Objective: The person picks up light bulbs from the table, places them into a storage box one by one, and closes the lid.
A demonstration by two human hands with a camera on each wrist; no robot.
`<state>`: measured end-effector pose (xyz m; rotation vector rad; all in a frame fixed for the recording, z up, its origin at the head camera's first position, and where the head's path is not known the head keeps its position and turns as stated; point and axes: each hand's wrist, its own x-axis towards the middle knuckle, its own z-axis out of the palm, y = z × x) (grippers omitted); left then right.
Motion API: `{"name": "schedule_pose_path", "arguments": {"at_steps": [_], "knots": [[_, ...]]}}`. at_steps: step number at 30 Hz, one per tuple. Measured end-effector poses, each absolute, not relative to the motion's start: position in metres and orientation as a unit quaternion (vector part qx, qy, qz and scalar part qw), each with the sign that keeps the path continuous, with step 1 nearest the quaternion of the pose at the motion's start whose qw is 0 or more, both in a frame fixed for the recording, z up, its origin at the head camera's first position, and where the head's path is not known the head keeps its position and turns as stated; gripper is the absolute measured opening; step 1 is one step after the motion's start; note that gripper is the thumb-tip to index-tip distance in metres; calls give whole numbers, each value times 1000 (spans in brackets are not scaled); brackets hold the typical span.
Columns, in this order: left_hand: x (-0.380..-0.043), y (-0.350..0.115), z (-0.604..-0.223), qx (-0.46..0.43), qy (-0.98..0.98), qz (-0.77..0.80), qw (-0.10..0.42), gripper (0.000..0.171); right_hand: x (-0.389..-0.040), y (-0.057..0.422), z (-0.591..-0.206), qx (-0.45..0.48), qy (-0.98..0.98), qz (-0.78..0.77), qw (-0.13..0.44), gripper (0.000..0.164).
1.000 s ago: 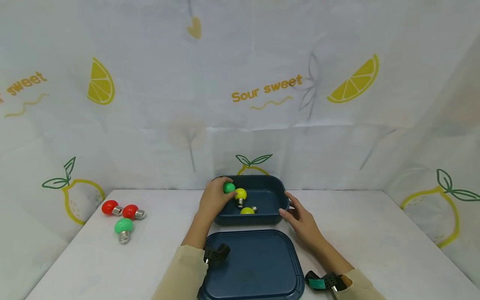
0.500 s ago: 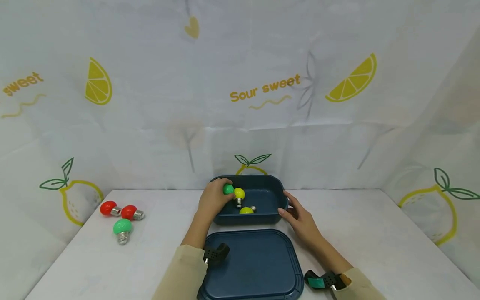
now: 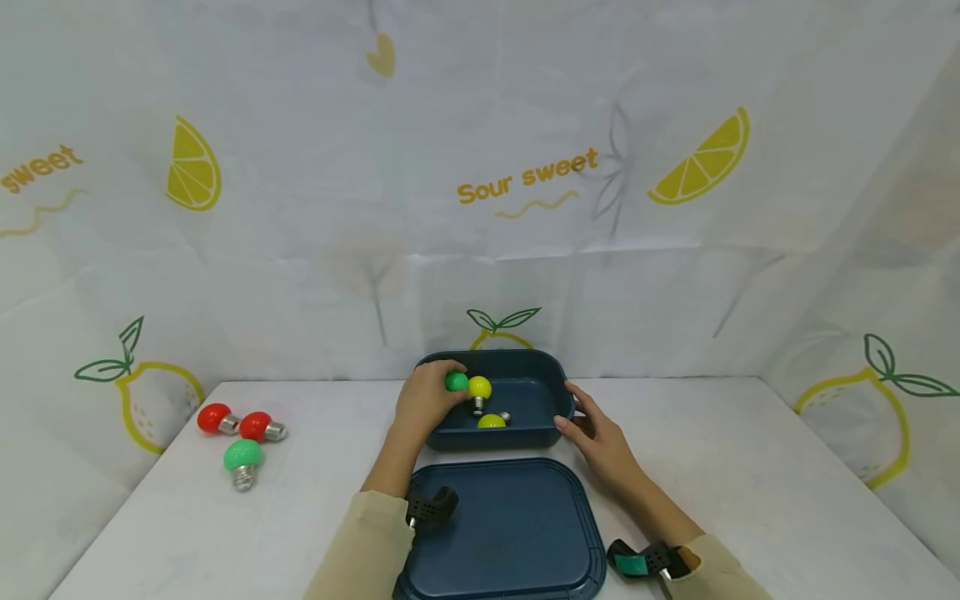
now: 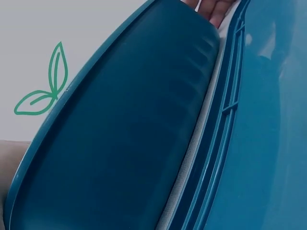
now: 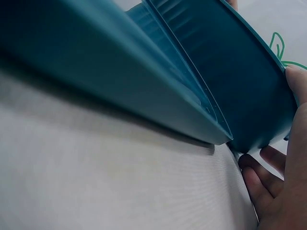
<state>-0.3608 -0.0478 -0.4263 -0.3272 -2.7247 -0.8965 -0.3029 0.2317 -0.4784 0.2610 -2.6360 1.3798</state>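
My left hand (image 3: 426, 402) reaches over the left end of a dark blue box (image 3: 495, 438) and holds a green light bulb (image 3: 456, 382) inside it. Only the bulb's round top shows; its base is hidden. Beside it in the box are a yellow bulb (image 3: 480, 387) with its metal base toward me and a second yellow bulb (image 3: 492, 422), partly hidden by the front wall. My right hand (image 3: 606, 450) grips the box's right end. In the right wrist view its thumb (image 5: 298, 81) lies at the rim and its fingers (image 5: 261, 179) are low against the wall.
A dark blue lid (image 3: 510, 525) lies flat on the white table (image 3: 750, 500) in front of the box. At the left are two red bulbs (image 3: 215, 418) (image 3: 256, 426) and a green bulb (image 3: 242, 455). A white lemon-print cloth (image 3: 337, 208) hangs behind.
The green bulb in my left hand sits very slightly lower in the box. My right hand stays on the box's end. The head view has shifted a little.
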Motion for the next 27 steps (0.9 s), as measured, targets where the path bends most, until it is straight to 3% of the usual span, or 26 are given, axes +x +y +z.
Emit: {"name": "schedule_pose_path", "arguments": {"at_steps": [27], "knots": [[-363,-49,-427,-130,-938,-299,114,42,-304,231,-480,90,-878,464,80,65]]}}
